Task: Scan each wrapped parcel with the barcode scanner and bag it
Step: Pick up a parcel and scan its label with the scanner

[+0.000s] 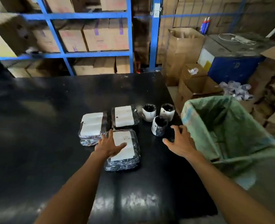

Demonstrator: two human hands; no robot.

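Parcels cluster near worktop (52, 143) right edge: three flat wrapped packs, three small wrapped rolls (159, 117) behind right hand. Left hand (108, 145) flat, fingers spread, resting on nearest flat parcel (123, 151). Right hand (179, 141) curled around dark object at right edge; object unclear. Green bag (230, 126) open just beyond right edge. Wide bare worktop toward left and near edges.

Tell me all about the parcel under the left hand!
The parcel is flat and roughly square, wrapped in shiny, crinkled dark plastic, with a big white paper label covering most of its top. It lies flat on the black table, nearest the person of the three flat parcels. The left hand rests on its top with fingers spread over the label. It looks sealed, and any print on the label is too blurred to read.
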